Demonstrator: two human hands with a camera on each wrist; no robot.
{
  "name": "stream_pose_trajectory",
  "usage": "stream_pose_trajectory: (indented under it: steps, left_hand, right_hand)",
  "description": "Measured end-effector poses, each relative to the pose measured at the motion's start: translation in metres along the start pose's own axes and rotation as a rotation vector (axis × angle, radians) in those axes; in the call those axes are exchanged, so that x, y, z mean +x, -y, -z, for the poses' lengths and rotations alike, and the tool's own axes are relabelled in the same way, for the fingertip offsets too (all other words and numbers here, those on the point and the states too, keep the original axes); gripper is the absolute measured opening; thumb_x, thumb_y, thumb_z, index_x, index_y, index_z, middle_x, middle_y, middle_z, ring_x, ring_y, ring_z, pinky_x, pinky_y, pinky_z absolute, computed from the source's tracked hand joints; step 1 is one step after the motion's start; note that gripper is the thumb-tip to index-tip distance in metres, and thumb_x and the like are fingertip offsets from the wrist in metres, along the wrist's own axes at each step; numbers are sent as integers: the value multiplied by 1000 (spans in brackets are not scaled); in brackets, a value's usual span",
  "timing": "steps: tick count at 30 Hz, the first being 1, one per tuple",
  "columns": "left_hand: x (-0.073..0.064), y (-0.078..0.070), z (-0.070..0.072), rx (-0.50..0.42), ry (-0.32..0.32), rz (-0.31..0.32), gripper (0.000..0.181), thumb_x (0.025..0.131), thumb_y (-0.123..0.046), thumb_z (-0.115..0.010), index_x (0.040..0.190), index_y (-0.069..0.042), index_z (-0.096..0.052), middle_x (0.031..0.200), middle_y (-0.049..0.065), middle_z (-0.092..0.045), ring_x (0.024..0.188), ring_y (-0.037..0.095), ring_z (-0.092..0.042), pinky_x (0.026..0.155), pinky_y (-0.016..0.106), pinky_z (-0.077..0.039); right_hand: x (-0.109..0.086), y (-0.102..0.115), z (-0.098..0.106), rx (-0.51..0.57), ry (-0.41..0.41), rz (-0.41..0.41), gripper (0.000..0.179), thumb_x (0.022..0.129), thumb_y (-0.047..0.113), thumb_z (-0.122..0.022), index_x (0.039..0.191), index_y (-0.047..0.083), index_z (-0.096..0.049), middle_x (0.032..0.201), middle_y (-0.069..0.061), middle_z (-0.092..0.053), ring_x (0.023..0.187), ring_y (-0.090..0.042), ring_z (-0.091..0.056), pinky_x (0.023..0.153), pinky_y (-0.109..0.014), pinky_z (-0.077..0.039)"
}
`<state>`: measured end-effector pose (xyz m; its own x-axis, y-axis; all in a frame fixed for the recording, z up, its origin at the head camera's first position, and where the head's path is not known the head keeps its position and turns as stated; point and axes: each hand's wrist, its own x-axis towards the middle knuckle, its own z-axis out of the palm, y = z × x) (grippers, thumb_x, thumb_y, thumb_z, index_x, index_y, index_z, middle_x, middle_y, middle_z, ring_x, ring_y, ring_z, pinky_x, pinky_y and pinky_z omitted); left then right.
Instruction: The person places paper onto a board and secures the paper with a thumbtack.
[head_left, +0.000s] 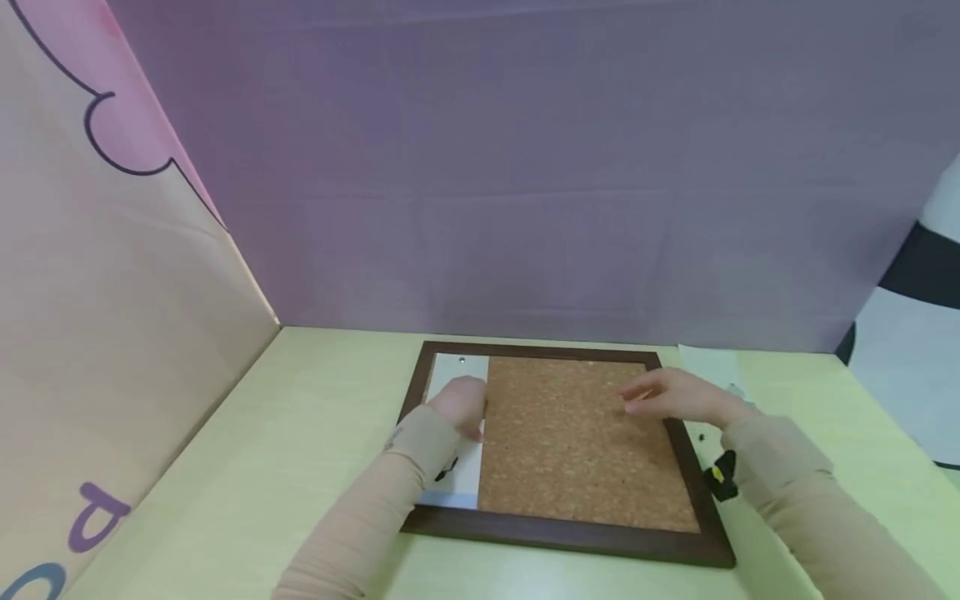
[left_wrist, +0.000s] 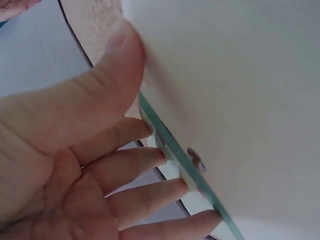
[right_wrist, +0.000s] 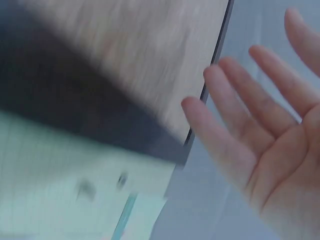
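Observation:
A cork board (head_left: 585, 442) in a dark brown frame (head_left: 570, 537) lies in the head view. A white sheet (head_left: 467, 475) with a blue lower band covers its left end, a small silver pin (head_left: 462, 360) near the top. My left hand (head_left: 461, 404) is over this sheet. In the left wrist view, that hand's fingertips (left_wrist: 177, 187) are right at a teal strip (left_wrist: 172, 145), the thumb apart from them. My right hand (head_left: 678, 396) hovers by the board's right side, fingers spread and nothing between them in the right wrist view.
Right of the frame, a pale sheet (head_left: 705, 362) lies on the light table (head_left: 202, 467). A small dark piece (head_left: 701, 437) and a black object with a yellow spot (head_left: 722, 477) are beside the frame. A grey-purple backdrop (head_left: 525, 167) stands behind, a printed panel (head_left: 112, 292) at left.

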<state>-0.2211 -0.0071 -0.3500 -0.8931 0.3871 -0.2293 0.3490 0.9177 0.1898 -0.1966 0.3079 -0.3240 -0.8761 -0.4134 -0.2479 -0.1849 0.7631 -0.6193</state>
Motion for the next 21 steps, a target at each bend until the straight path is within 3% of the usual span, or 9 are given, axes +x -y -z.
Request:
stream_pose_trajectory:
  steps: [5,8,13,21]
  left_hand:
    - [0,-1,0,1,1,8,35,66,-10,-85,93,-5,-64,89,4,-64,87,20,-60,85,30,-52]
    - [1,0,-2,-9,-5,1,34,66,-10,-85,92,-5,-65,89,4,-64,86,20,-60,83,30,-52]
    - [1,1,-3,2,-18,-6,30,65,-9,-85,87,-6,-65,85,2,-64,84,19,-60,82,29,-52]
    - [0,0,-5,15,-53,-35,28,63,-9,-87,80,-8,-65,80,1,-64,81,19,-61,82,29,-52]
  right_hand:
    - [-11,-27,24,54,-58,-147,56,95,31,-55,131,-11,-46,130,-31,-50,113,-44,-54,83,-46,-54]
    - [-17,-42,36,100,-80,-235,60,97,33,-50,133,-15,-39,134,-35,-43,119,-50,-46,90,-51,-50]
    - [-25,-62,52,162,-60,-376,69,98,39,-45,138,-15,-29,143,-38,-26,126,-56,-32,98,-58,-42]
    - [-31,-79,57,220,-74,-484,71,94,40,-52,136,-14,-31,144,-39,-19,126,-59,-27,97,-62,-39]
